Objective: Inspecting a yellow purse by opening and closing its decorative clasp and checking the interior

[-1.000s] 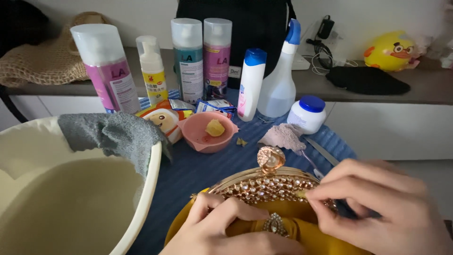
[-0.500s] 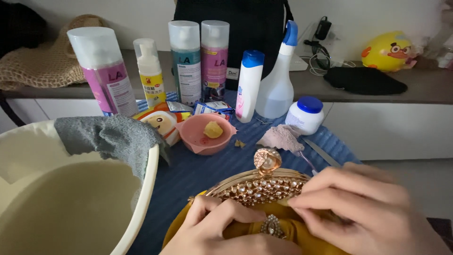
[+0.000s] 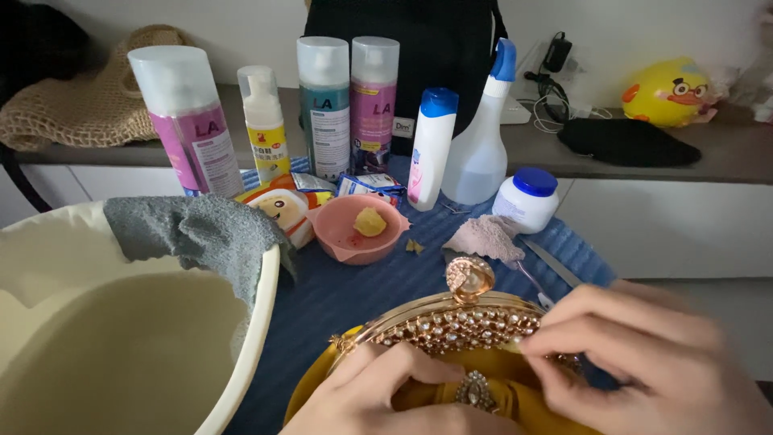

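Note:
A yellow clutch purse (image 3: 419, 395) with a gold, jewel-studded frame (image 3: 451, 322) and a round clasp (image 3: 469, 276) lies at the near edge of the blue mat. My left hand (image 3: 394, 403) rests on the purse's front, fingers curled against the fabric beside a small jewelled ornament (image 3: 475, 390). My right hand (image 3: 644, 362) lies over the right end of the frame, fingertips pressing on the studded rim.
A cream basin (image 3: 250, 338) with a grey cloth (image 3: 201, 234) over its rim stands at left. Behind are several spray cans and bottles, a pink bowl (image 3: 358, 234), a white jar with blue lid (image 3: 527, 197), a beige cloth (image 3: 485, 238) and a metal tool (image 3: 551, 262).
My right hand has slid left along the purse frame. The view has shifted slightly; the left hand stays on the purse front.

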